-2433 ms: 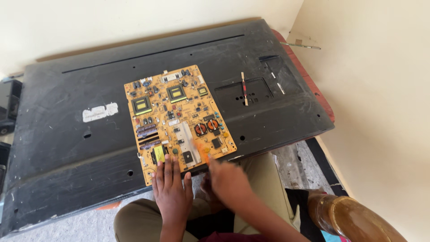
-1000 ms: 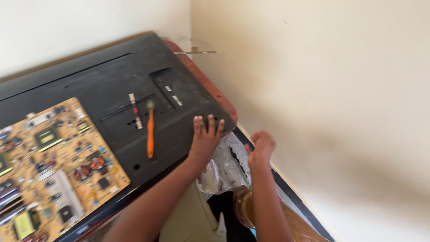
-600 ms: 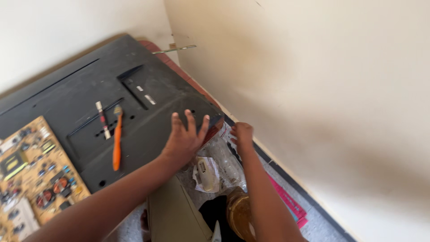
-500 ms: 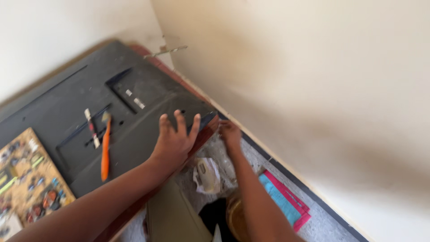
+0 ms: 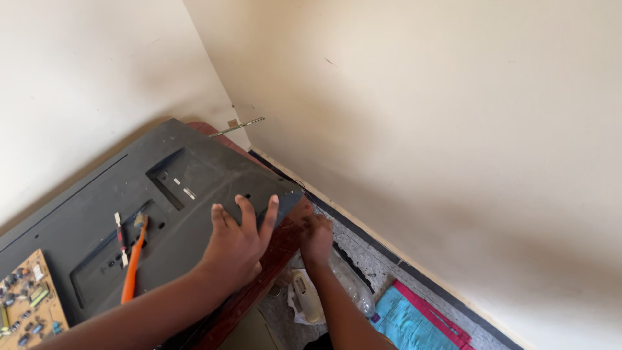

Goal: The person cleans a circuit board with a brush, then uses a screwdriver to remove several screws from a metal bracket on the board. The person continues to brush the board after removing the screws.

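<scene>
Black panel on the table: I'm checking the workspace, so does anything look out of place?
The dusty black panel sits skewed, its corner jutting past the red-brown table edge beside the right hand. A clear plastic bottle lies on the floor.

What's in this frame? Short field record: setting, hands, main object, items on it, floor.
setting: room corner, cream walls
left hand: flat on the black back panel near its corner, fingers spread
right hand: at the panel's corner edge; grip not clear
on panel: orange-handled brush, yellow circuit board at left
under panel: reddish-brown table edge
floor: clear plastic bottle, teal and pink mat
</scene>
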